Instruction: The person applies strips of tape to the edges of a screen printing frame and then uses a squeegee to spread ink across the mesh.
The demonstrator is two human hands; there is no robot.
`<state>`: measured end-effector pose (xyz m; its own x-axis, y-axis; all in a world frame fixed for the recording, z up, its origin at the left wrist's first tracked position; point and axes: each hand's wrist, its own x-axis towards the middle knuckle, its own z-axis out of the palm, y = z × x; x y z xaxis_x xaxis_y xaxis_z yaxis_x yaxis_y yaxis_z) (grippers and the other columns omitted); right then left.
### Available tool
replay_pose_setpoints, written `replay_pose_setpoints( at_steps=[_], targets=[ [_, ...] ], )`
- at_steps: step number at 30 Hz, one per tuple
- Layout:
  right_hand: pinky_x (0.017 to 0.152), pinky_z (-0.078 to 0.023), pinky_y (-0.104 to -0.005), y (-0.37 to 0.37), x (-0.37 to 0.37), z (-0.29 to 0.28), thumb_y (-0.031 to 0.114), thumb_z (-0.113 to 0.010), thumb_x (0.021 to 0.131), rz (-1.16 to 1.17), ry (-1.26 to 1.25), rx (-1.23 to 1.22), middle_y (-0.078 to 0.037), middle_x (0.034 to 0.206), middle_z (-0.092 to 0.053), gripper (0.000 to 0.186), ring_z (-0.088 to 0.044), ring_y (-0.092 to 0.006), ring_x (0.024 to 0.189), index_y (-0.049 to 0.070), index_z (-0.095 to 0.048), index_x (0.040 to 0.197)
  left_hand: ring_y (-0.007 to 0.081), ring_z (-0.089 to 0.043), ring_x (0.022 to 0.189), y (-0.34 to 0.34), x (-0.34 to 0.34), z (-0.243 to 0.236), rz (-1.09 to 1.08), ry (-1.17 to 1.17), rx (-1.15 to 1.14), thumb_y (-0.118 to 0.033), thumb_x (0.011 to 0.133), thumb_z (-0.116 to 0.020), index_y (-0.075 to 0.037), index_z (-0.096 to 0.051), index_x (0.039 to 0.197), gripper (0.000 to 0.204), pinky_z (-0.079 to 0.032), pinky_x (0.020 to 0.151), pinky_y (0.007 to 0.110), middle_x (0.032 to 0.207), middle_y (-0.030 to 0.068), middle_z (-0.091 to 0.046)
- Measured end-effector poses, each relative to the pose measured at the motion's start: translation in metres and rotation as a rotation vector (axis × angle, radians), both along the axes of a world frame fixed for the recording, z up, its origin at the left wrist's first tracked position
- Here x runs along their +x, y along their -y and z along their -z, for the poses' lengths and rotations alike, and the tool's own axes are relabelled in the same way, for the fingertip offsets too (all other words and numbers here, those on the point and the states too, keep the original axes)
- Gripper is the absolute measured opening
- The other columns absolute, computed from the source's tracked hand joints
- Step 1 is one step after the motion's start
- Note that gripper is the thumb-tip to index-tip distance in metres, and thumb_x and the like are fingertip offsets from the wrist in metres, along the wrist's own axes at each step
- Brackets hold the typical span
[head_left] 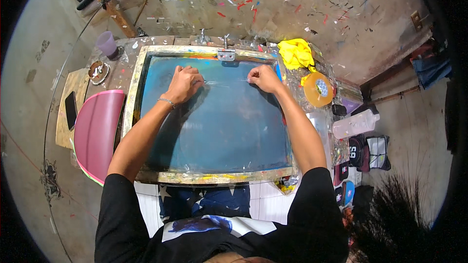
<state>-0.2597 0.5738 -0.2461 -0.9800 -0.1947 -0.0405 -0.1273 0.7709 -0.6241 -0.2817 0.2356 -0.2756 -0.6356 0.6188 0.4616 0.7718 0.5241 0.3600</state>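
A short strip of clear tape point(223, 84) stretches between my two hands over the upper part of a blue-grey screen-printing mesh. My left hand point(185, 84), with a bracelet at the wrist, pinches the strip's left end. At the other end the fingertips of my right hand point(264, 78) are pressed together on the tape. Whether the strip touches the mesh, I cannot tell. The mesh sits in a paint-stained wooden screen frame point(209, 178) lying on the table. Right of the frame is a large roll of clear tape point(312, 98).
A metal hinge clamp point(227, 56) holds the frame's far edge. At right are a yellow cloth point(295, 54) and a translucent bottle point(356, 124). To the left are a pink rounded sheet point(99, 131), a phone point(70, 110), an ashtray point(99, 72) and a purple cup point(106, 44).
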Motion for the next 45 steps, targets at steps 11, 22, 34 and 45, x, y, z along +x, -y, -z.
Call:
replay_pose_setpoints(
  at_steps=[11,22,34,45],
  targets=[
    [0.069,-0.051,-0.0386,0.016,0.004,-0.007,0.008,-0.067,0.081,-0.120,-0.110,0.127,-0.013,0.075,-0.066,0.035,-0.064,-0.0257,0.070,0.005,-0.066,0.115,0.0218,-0.056,0.087,0.000,0.002,-0.006,-0.006,0.025,0.001,-0.015,0.082,-0.074,-0.016,-0.072,0.082,0.002,-0.036,0.083,0.037,0.082,0.0014,-0.062],
    [0.086,-0.050,-0.0494,0.021,0.001,-0.005,0.013,-0.060,0.083,-0.350,-0.110,0.413,-0.018,0.101,-0.067,0.044,-0.062,-0.0383,0.100,0.012,-0.061,0.127,0.0221,-0.056,0.087,0.000,0.005,-0.008,0.022,0.008,0.019,-0.013,0.081,-0.073,-0.014,-0.071,0.082,0.002,-0.036,0.082,0.038,0.081,0.0022,-0.061],
    [0.085,-0.051,-0.0511,0.023,0.003,-0.014,0.013,-0.061,0.082,-0.198,0.031,0.222,-0.021,0.095,-0.068,0.042,-0.065,-0.0404,0.093,0.008,-0.061,0.124,0.0220,-0.056,0.087,0.001,0.001,-0.005,0.010,-0.003,0.008,-0.012,0.080,-0.073,-0.014,-0.070,0.080,0.003,-0.036,0.081,0.038,0.080,0.0017,-0.060],
    [0.082,-0.053,-0.0440,0.014,-0.002,-0.009,0.014,-0.062,0.086,-0.315,-0.086,0.190,-0.019,0.101,-0.072,0.028,-0.067,-0.0357,0.095,0.007,-0.069,0.112,0.0232,-0.057,0.088,-0.002,0.002,-0.009,0.013,0.015,-0.003,-0.014,0.083,-0.070,-0.013,-0.071,0.081,0.002,-0.037,0.082,0.038,0.082,0.0033,-0.061]
  ],
)
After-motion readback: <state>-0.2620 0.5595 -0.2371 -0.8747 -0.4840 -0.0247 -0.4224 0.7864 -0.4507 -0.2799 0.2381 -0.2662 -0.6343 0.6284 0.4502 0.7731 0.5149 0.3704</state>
